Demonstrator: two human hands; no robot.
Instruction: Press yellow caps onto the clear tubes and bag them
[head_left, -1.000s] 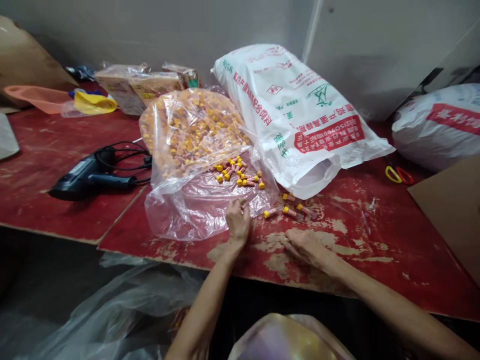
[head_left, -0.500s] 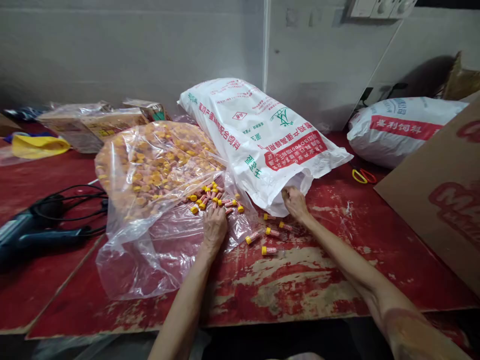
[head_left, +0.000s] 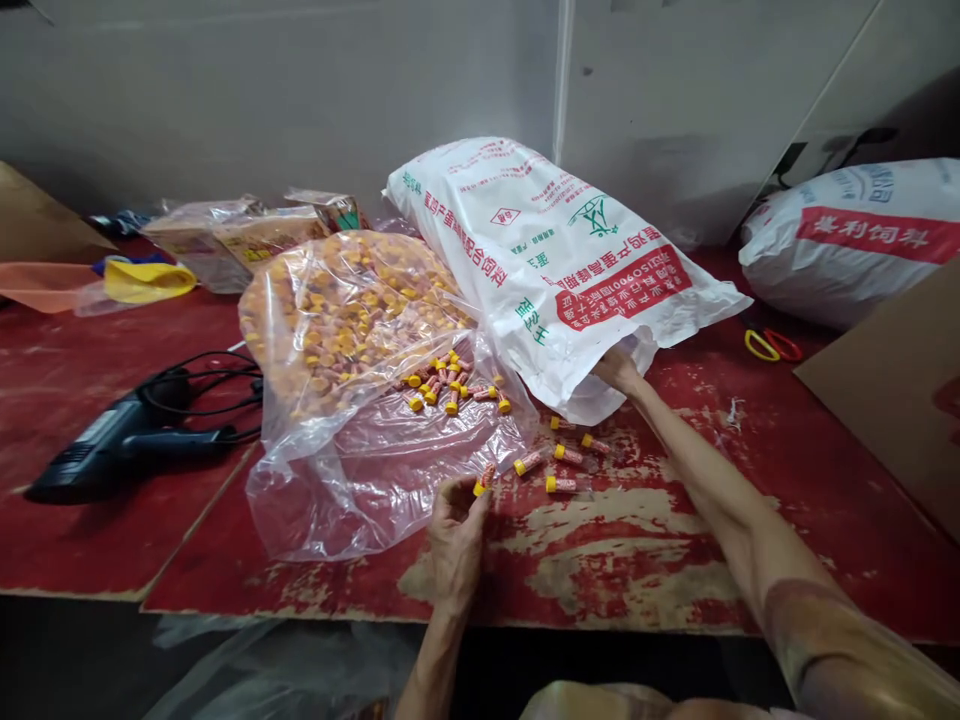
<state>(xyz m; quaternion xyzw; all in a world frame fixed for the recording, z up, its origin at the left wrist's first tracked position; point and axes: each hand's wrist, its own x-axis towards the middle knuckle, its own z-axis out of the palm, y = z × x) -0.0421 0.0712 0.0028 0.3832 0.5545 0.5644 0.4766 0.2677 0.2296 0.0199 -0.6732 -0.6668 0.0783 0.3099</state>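
Between its thumb and fingers, my left hand (head_left: pixel 457 535) pinches a small tube with a yellow cap (head_left: pixel 485 480), above the table's front part. My right hand (head_left: pixel 616 368) reaches into the mouth of a white woven sack (head_left: pixel 525 240) with red and green print; its fingers are hidden inside. Just below the sack's mouth lie several capped tubes (head_left: pixel 568 484) with pink contents. A large clear plastic bag (head_left: pixel 337 500) full of such yellow-capped tubes rests at the left, and a loose heap of tubes (head_left: pixel 452 385) lies on its open flap.
A dark heat gun (head_left: pixel 112 450) with its cord lies at the left. Scissors (head_left: pixel 772 345) with yellow and red handles are at the right, near a second white sack (head_left: pixel 855 240) and a cardboard box (head_left: pixel 885 390). Wrapped cartons (head_left: pixel 262 240) stand at the back left.
My left hand has drawn back from the heap toward the front edge with one tube. My right hand has gone deeper into the sack's mouth. The view has shifted left.
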